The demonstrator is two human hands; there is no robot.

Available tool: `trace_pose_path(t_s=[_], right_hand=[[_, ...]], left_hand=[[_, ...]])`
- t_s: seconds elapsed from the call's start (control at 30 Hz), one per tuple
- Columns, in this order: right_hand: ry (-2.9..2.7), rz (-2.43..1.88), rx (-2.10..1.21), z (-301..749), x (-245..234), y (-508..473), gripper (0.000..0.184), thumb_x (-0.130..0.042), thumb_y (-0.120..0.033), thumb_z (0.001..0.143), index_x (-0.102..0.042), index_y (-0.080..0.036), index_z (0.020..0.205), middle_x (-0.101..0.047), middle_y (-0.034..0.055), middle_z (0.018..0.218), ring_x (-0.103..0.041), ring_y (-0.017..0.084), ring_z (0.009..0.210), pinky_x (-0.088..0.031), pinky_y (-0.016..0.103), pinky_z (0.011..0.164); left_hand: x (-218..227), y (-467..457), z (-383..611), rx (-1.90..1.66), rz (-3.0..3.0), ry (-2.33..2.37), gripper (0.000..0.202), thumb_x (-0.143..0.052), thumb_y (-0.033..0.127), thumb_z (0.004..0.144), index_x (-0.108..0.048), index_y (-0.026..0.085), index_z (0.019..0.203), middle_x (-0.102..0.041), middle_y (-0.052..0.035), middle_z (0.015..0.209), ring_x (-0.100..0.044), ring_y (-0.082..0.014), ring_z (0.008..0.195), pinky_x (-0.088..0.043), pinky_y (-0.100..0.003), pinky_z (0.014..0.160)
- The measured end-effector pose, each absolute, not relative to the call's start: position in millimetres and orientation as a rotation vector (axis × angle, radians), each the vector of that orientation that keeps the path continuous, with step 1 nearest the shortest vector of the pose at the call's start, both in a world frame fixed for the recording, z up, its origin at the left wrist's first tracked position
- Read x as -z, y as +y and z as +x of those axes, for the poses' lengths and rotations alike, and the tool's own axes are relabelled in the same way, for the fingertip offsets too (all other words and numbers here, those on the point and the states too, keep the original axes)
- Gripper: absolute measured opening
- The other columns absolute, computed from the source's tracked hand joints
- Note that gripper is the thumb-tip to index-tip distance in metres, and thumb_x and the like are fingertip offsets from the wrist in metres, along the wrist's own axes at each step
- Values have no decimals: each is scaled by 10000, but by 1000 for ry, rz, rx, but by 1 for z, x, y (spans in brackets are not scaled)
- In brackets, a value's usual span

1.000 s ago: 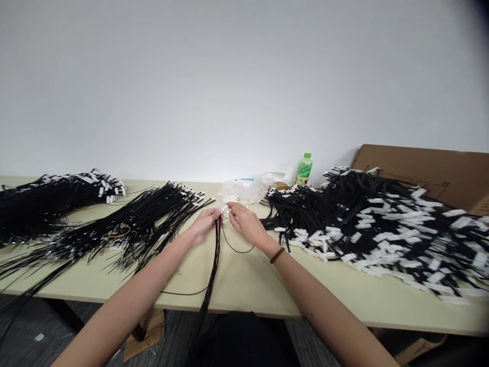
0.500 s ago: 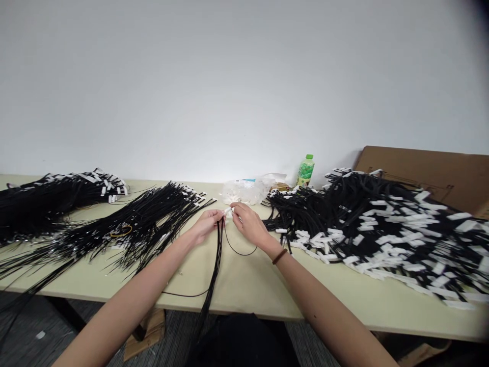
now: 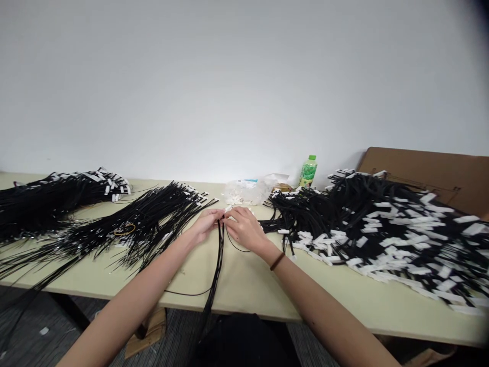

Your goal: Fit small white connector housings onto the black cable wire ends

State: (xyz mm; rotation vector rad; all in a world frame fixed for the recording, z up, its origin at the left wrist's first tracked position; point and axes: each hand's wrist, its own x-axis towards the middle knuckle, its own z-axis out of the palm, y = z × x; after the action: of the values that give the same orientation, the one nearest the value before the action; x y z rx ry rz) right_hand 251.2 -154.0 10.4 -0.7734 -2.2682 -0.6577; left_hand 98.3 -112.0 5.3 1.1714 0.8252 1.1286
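Observation:
My left hand [image 3: 206, 224] pinches a small white connector [image 3: 228, 209] from which a bundle of black wires [image 3: 217, 270] hangs down over the table's front edge. Close against it, my right hand [image 3: 244, 229] has its fingers closed at the wire end of the connector. One thin black wire [image 3: 237, 248] loops below the right hand. The fingers cover most of the connector, so the exact grip on the wire is hard to see.
Black wires with white ends lie in a middle-left pile [image 3: 153, 214] and a far-left pile [image 3: 46, 204]. A large harness heap [image 3: 382, 229] covers the right. Behind my hands lies a clear plastic bag [image 3: 244, 192]; a green-capped bottle [image 3: 307, 172] and cardboard [image 3: 424, 173] stand by the wall.
My right hand has moved slightly left and down, closer to my left hand, covering more of the connector. The loop of thin wire has become smaller. My left hand stays nearly in place.

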Motion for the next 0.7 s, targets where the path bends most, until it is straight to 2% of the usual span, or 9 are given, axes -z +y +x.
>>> trace_pose_path(t_s=[0.27,0.47,0.7], right_hand=[[-2280,-748,725,252,-9,-152,133,-464,-145,858,-591,-141,899,-573,55,921,-433,206,917,-360,338,788],[-2295,-705,714,253,-9,-151,132,-466,-158,858,-586,-134,907,-570,53,964,-433,205,954,-364,335,801],[-2300,-706,676,252,-7,-150,153,-437,-143,870,-589,-133,879,-580,65,906,-460,201,902,-384,329,765]], left_hand=[[-6,-112,100,-1132,1162,799,130,-698,216,543,-648,119,613,-610,-14,600,-483,-101,562,-359,-228,563],[-7,-113,100,-1129,1157,790,150,-716,213,524,-649,117,617,-606,-8,589,-479,-93,547,-361,-224,556],[-8,-114,101,-1122,1151,787,164,-728,221,525,-648,114,620,-612,-18,610,-497,-101,566,-380,-226,566]])
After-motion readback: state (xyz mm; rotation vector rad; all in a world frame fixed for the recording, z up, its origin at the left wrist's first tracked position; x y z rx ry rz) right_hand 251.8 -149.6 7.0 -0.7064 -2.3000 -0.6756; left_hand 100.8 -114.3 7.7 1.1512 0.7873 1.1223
